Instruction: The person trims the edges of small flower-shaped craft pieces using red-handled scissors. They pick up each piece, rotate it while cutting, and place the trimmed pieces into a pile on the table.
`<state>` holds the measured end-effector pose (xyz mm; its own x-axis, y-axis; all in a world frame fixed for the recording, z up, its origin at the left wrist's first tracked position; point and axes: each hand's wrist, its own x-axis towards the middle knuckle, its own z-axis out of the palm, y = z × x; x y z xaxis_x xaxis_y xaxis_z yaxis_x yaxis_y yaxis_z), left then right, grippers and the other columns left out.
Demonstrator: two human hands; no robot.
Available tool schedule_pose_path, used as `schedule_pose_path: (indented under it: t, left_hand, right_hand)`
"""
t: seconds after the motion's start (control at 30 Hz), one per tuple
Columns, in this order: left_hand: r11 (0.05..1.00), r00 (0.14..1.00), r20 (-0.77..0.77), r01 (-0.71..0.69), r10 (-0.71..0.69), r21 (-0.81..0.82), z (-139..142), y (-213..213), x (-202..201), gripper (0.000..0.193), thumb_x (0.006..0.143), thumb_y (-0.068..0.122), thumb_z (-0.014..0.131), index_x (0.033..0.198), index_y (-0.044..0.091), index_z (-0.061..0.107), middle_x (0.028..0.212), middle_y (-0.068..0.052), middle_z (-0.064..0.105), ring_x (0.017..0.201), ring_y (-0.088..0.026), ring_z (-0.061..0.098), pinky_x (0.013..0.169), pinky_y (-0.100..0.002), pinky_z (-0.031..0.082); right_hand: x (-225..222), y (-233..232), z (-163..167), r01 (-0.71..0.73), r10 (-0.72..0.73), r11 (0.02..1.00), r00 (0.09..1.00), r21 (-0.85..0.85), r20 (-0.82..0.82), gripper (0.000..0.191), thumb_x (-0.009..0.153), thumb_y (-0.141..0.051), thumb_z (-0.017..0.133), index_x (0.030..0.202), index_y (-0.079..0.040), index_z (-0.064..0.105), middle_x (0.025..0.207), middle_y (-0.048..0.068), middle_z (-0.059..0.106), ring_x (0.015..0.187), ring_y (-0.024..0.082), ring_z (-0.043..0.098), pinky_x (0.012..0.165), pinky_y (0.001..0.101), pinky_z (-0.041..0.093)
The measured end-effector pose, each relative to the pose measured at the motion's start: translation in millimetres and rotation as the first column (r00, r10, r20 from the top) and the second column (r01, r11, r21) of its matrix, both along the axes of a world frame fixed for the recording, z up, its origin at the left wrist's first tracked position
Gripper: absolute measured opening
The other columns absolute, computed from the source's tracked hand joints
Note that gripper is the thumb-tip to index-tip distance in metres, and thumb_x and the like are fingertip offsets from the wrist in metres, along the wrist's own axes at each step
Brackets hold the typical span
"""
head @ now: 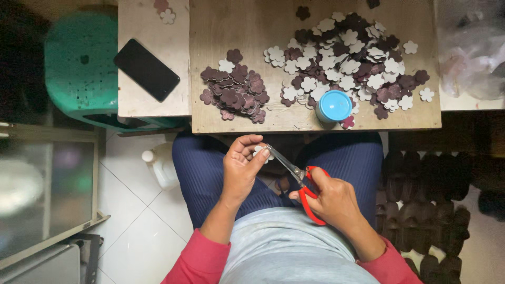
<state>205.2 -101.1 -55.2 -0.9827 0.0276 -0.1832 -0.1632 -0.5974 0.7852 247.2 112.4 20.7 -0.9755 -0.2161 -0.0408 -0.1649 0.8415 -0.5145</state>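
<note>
- Fingers [256, 152] of left hand [239, 171]: pressed together on a small pale flower cutout [261, 153], thumb above, forefinger curled beneath; cutout held over the lap, just off the near edge of the surface [247, 21].
- Right hand [334, 202]: fingers closed through the red loops of scissors [297, 176]; blades slightly parted, tips touching the cutout.
- Cutout, handling judged: very light, thin, bendable sheet, likely easy to crease; best gripped at a petal edge away from the blades.
- Scissors, handling judged: stiff, sharp at the tips; to be held by the red loops only.
- Dark flower pile [234, 87]: brown-maroon pieces, heaped near the front edge, left of centre.
- Mixed flower pile [350, 60]: white and dark pieces, spread wide toward the right edge and far edge.
- Blue-capped container [334, 107]: upright at the front edge, touching the mixed pile; contents hidden under the cap.
- White bottle [158, 165]: on the tiled floor beside the left knee; contents not discernible.
- Black phone [147, 69]: flat on the lighter left section of the surface.
- Green stool [79, 68]: beyond the left edge.
</note>
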Motion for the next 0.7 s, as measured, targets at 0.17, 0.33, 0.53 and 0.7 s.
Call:
schedule_pose_path:
  t: [0.17, 0.33, 0.53, 0.7]
  left_hand:
    - [1.000, 1.000, 0.008, 0.017, -0.017, -0.008, 0, -1, 0, 0.034, 0.093, 0.000, 0.074, 0.124, -0.002, 0.060, 0.105, -0.009, 0.071, 0.093, -0.011, 0.068, 0.086, -0.025, 0.057]
    - [0.999, 0.999, 0.006, 0.051, -0.051, -0.005, 1, -1, -2, 0.035, 0.093, -0.001, 0.074, 0.125, -0.002, 0.060, 0.105, -0.009, 0.071, 0.092, -0.012, 0.069, 0.086, -0.026, 0.058]
    - [0.998, 0.998, 0.007, 0.064, -0.064, -0.020, -1, 0, 0, 0.035, 0.093, -0.001, 0.073, 0.125, -0.003, 0.060, 0.105, -0.010, 0.071, 0.092, -0.012, 0.069, 0.085, -0.026, 0.058]
    - [0.996, 0.999, 0.043, -0.015, 0.019, -0.084, -7, 0, -2, 0.029, 0.096, -0.001, 0.072, 0.123, -0.006, 0.063, 0.105, -0.011, 0.072, 0.093, -0.013, 0.070, 0.083, -0.026, 0.057]
  right_hand:
    - [1, 0, 1, 0.006, -0.006, 1.000, 1.000, -0.001, 0.005, 0.056, 0.068, -0.047, 0.087, 0.096, -0.005, 0.062, 0.060, 0.012, 0.062, 0.054, 0.033, 0.065, 0.048, 0.0425, 0.047]
    - [5, 0, 4, 0.051, -0.051, 0.999, 0.996, -0.002, 0.072, 0.055, 0.069, -0.047, 0.087, 0.095, -0.005, 0.063, 0.057, 0.011, 0.060, 0.051, 0.032, 0.063, 0.047, 0.0419, 0.047]
    - [9, 4, 1, 0.036, -0.034, 0.999, 0.998, 0.031, -0.050, 0.052, 0.071, -0.047, 0.086, 0.089, -0.005, 0.060, 0.057, 0.012, 0.059, 0.052, 0.034, 0.063, 0.047, 0.0428, 0.047]
    - [9, 5, -14, 0.135, -0.129, 0.987, 0.988, -0.081, 0.082, 0.044, 0.079, -0.042, 0.082, 0.086, -0.005, 0.059, 0.061, 0.011, 0.055, 0.055, 0.029, 0.053, 0.047, 0.0402, 0.044]
